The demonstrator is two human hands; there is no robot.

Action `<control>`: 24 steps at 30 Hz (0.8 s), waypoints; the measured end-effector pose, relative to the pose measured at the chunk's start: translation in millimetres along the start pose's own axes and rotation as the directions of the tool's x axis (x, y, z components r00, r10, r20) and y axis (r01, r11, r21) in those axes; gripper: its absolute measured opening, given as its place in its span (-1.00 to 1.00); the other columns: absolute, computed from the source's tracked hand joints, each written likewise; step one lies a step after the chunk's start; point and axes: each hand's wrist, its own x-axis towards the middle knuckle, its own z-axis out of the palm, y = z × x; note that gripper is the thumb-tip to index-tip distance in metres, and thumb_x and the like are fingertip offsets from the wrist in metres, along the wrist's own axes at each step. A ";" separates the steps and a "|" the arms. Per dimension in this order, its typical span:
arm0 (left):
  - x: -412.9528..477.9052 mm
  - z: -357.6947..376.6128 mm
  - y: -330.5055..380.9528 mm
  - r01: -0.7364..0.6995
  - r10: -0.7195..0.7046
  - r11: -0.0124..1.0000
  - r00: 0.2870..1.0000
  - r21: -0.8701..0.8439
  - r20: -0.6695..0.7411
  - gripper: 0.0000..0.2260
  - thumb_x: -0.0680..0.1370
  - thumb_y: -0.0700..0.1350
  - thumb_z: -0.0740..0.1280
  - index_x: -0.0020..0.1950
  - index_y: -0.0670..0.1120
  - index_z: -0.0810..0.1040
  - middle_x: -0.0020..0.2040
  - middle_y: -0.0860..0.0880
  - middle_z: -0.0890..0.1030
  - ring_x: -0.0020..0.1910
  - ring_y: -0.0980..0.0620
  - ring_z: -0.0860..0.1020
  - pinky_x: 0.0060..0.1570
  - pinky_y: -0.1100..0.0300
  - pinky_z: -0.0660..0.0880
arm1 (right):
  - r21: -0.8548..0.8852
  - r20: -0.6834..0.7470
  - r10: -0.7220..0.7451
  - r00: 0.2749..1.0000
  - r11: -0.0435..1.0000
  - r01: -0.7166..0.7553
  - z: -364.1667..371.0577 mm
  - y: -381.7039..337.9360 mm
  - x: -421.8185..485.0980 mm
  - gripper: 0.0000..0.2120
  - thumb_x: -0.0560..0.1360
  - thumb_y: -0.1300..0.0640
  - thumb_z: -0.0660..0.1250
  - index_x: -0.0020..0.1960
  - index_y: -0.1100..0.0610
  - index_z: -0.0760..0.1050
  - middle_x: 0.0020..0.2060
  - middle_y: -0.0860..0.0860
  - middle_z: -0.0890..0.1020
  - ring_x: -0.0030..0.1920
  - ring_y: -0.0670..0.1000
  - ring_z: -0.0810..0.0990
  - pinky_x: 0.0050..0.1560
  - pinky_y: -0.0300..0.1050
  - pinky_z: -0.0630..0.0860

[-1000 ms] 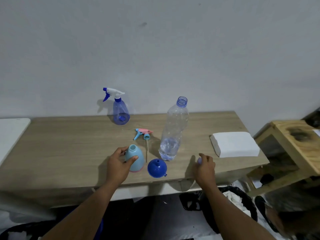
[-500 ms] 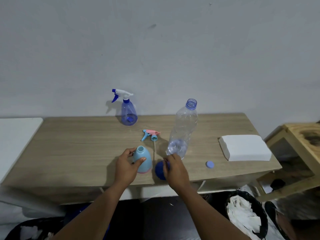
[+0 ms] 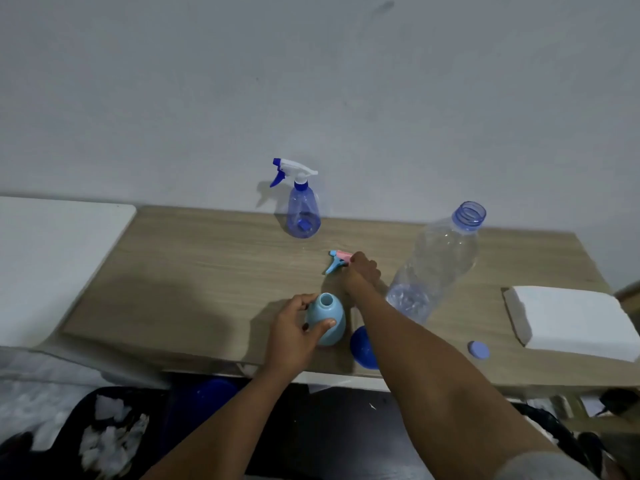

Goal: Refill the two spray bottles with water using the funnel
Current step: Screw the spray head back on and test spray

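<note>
My left hand point(image 3: 294, 336) has not moved: it grips the light-blue spray bottle point(image 3: 327, 322), thumb across the front and fingers round the back, and holds it upright near the front edge of the counter point(image 3: 207, 271) with its neck open. The right hand point(image 3: 362, 271) is what changed. A second ago it was off to the right setting down the small blue cap point(image 3: 479, 350), half a second ago it was on the blue funnel point(image 3: 360, 349), and now it has reached past the funnel to the pink-and-blue spray head point(image 3: 337, 261) lying further back, with its fingers curled down over the collar end in what looks like a pinch (the back of my hand hides most of the grip). So my hands are apart, each on its own thing. The funnel lies on the counter just beside the bottle, half under my right forearm, not in any neck. The clear water bottle point(image 3: 433, 271) stands uncapped to the right with only a little water in the bottom. The dark-blue spray bottle point(image 3: 303, 213) waits by the wall, its head on. I judge that no pouring has begun. I am probably shifting the spray head clear, and the funnel must then go into the open neck.
</note>
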 end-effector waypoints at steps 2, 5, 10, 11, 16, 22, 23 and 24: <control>0.9 0.2 -2.0 0.014 -0.014 1.000 1.000 -0.028 0.000 -0.57 0.36 -0.11 0.59 0.18 0.03 0.56 0.11 0.18 0.60 0.13 0.32 0.51 0.04 0.22 0.57 | 0.037 -0.032 0.008 0.999 0.999 -0.007 7.3 0.3 8.8 -0.69 0.55 0.09 0.28 0.27 0.11 0.41 0.24 0.18 0.47 0.28 0.23 0.46 0.30 0.10 0.41; 1.2 0.5 -3.8 0.024 -0.024 0.999 1.000 -0.040 -0.001 -0.57 0.36 -0.12 0.59 0.18 0.03 0.56 0.13 0.18 0.59 0.15 0.30 0.50 0.05 0.24 0.56 | 0.131 -0.066 0.046 0.997 0.991 -0.037 11.4 -0.6 17.0 -0.70 0.52 0.11 0.33 0.21 0.14 0.39 0.18 0.18 0.56 0.21 0.23 0.53 0.23 0.13 0.47; 1.7 -0.3 -8.4 -0.004 0.004 1.000 1.000 -0.018 0.001 -0.57 0.36 -0.08 0.59 0.19 0.00 0.57 0.13 0.16 0.60 0.14 0.25 0.52 0.00 0.31 0.53 | 0.509 -0.250 -0.091 0.964 0.835 0.211 -12.2 -12.0 -6.9 -0.80 0.53 0.24 0.31 0.07 0.10 0.32 -0.03 0.06 0.59 -0.06 0.11 0.58 -0.12 -0.10 0.42; 1.9 -0.7 -9.4 -0.005 0.005 1.000 1.000 -0.020 0.000 -0.57 0.36 -0.08 0.59 0.18 0.02 0.58 0.12 0.16 0.60 0.14 0.26 0.52 -0.01 0.31 0.53 | 0.548 -0.318 -0.149 0.936 0.777 0.310 -20.7 -15.8 -18.9 -0.76 0.52 0.25 0.35 0.08 0.10 0.33 -0.06 0.02 0.58 -0.10 0.06 0.58 -0.13 -0.12 0.42; 2.1 -1.7 -9.9 0.003 -0.003 1.000 1.000 0.003 0.008 -0.60 0.38 -0.07 0.57 0.17 0.01 0.58 0.08 0.12 0.61 0.09 0.21 0.55 -0.03 0.32 0.54 | 0.695 -0.431 -0.266 0.862 0.511 0.505 -62.3 -31.7 -86.3 -0.64 0.48 0.33 0.43 0.21 0.06 0.49 -0.08 -0.11 0.60 -0.15 -0.23 0.58 -0.13 -0.44 0.51; 0.1 -0.7 -6.7 0.044 -0.044 0.999 0.999 -0.004 0.014 -0.61 0.37 -0.03 0.58 0.14 0.05 0.57 0.04 0.10 0.63 0.01 0.13 0.59 -0.11 0.29 0.52 | 0.714 -0.481 -0.313 0.819 0.402 0.573 -76.4 -11.5 -139.6 -0.76 0.46 0.31 0.46 -0.01 -0.01 0.61 -0.21 -0.14 0.66 -0.26 -0.26 0.55 -0.17 -0.36 0.51; 0.3 -1.2 -6.1 0.042 -0.042 0.999 0.999 -0.005 0.020 -0.62 0.36 -0.02 0.58 0.12 0.07 0.56 0.04 0.11 0.63 0.01 0.13 0.60 -0.08 0.23 0.55 | 0.723 -0.481 -0.312 0.819 0.388 0.572 -76.3 -8.9 -144.1 -0.77 0.46 0.31 0.47 0.00 0.02 0.62 -0.21 -0.12 0.66 -0.26 -0.24 0.55 -0.17 -0.35 0.52; 0.4 -1.5 -5.3 0.042 -0.042 0.999 0.999 -0.005 0.027 -0.63 0.36 -0.01 0.57 0.11 0.10 0.55 0.04 0.11 0.63 0.02 0.12 0.60 -0.06 0.18 0.58 | 0.728 -0.480 -0.315 0.819 0.378 0.572 -75.8 -6.9 -147.8 -0.78 0.45 0.31 0.48 0.02 0.06 0.63 -0.19 -0.10 0.67 -0.26 -0.22 0.56 -0.17 -0.34 0.52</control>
